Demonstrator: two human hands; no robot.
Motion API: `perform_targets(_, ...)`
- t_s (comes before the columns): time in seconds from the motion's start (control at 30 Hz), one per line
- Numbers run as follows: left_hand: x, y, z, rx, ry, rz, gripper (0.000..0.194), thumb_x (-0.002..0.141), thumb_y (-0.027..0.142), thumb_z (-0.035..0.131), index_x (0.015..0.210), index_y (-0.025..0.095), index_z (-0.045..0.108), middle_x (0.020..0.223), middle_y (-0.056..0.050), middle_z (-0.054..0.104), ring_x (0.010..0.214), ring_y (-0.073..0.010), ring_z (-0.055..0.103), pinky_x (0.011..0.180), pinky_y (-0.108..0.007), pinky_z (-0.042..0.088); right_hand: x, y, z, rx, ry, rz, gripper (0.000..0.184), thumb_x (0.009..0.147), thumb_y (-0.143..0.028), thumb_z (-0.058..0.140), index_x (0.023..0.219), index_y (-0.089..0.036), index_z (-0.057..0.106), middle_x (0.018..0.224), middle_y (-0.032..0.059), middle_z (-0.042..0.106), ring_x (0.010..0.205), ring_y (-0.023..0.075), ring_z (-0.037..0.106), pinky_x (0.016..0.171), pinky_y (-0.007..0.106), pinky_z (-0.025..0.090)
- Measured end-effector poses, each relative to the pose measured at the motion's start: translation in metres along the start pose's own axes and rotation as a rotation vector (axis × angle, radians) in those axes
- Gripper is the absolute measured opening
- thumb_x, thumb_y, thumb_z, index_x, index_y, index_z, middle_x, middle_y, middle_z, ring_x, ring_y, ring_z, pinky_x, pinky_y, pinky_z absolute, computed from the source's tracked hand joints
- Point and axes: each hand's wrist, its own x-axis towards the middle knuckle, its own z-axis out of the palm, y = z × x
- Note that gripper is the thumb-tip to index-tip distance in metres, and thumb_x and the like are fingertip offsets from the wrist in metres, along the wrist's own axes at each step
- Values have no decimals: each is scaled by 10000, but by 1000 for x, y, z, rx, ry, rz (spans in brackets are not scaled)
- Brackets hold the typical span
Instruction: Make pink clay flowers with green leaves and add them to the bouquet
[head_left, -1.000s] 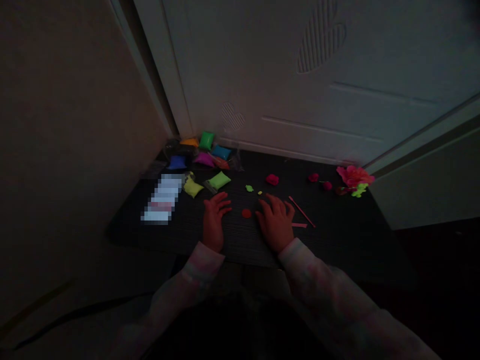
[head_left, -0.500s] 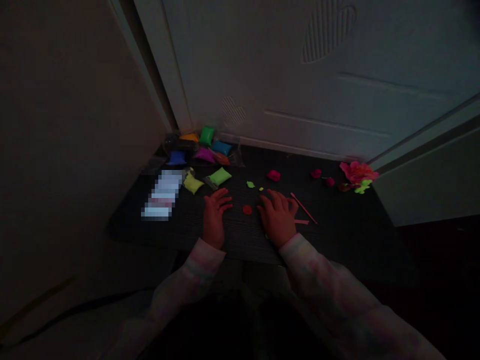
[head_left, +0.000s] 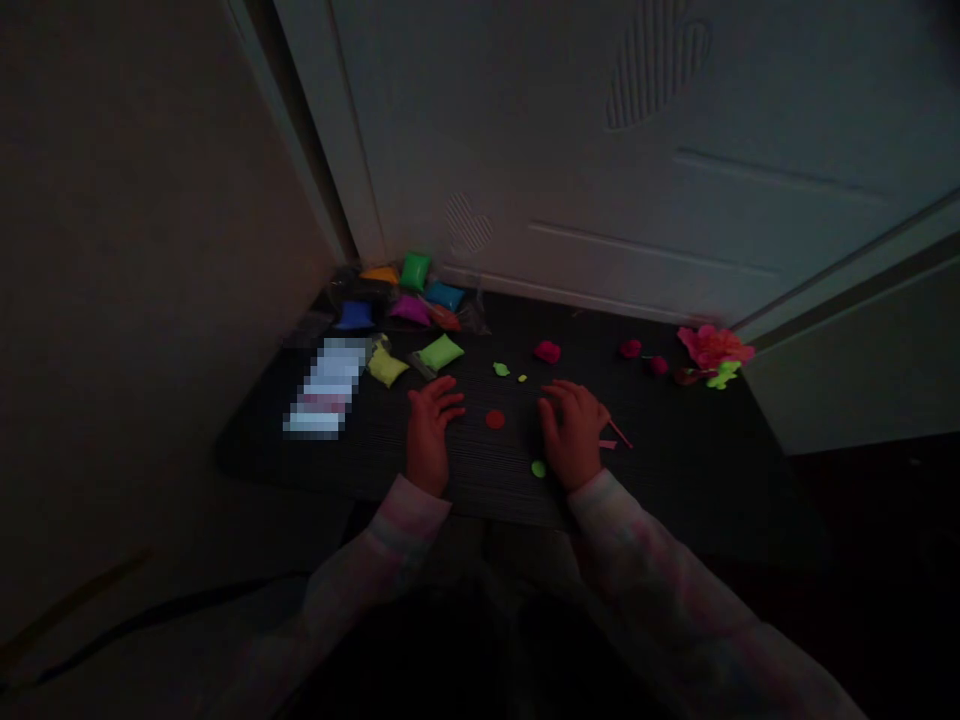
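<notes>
My left hand [head_left: 430, 432] lies flat on the dark table [head_left: 675, 470], fingers spread, holding nothing. A small flat red clay disc [head_left: 494, 419] sits between my hands. My right hand [head_left: 574, 430] rests palm down to its right, fingers apart, covering part of a thin pink stick tool [head_left: 619, 434]. A small green clay blob [head_left: 538, 468] lies just left of my right wrist. Two tiny green bits [head_left: 501, 369] lie beyond the disc.
Several coloured clay packets [head_left: 412, 300] are heaped at the table's back left, two yellow-green ones [head_left: 439, 352] nearer. Pink clay lumps [head_left: 547, 351] and a pink clay flower [head_left: 712, 348] lie at the back right. A white door stands behind. The scene is very dim.
My right hand has slid to the right onto the pink stick, uncovering the green blob by my wrist. My left hand has stayed put.
</notes>
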Motion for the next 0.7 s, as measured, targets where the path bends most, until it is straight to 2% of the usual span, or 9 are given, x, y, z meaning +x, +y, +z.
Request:
perform_targets(0.2,0,0,1,13,3,-1,512,833,568,279,908,184,610,1022,-91,623,807,-150,586,687,-270,464,-2,-19,-2,-36,-98,-168,224,860,-275,458,1021,-183,583,1135,111,585,1042,247,468,855,415,228)
perform_targets(0.43,-1,0,1,29,9,0,518,832,573,271,917,191,610,1036,-86,623,821,-154,589,695,-273,465,-5,-19,-1,-33,-159,-304,242,869,-216,436,1073,-207,566,1140,88,590,1045,233,457,864,412,222)
perform_targets(0.53,-1,0,1,26,10,1,517,828,578,280,912,189,610,1029,-86,625,813,-150,590,690,-268,468,-5,-19,1,-28,-162,-301,242,871,-217,433,1074,-208,564,1138,85,591,1034,230,459,864,410,220)
perform_targets(0.7,1,0,0,27,11,-5,517,830,573,278,905,180,605,1031,-97,620,800,-149,590,678,-267,468,-3,-18,2,-11,-121,-208,222,866,-256,448,1036,-189,575,1101,93,598,999,225,474,859,400,228)
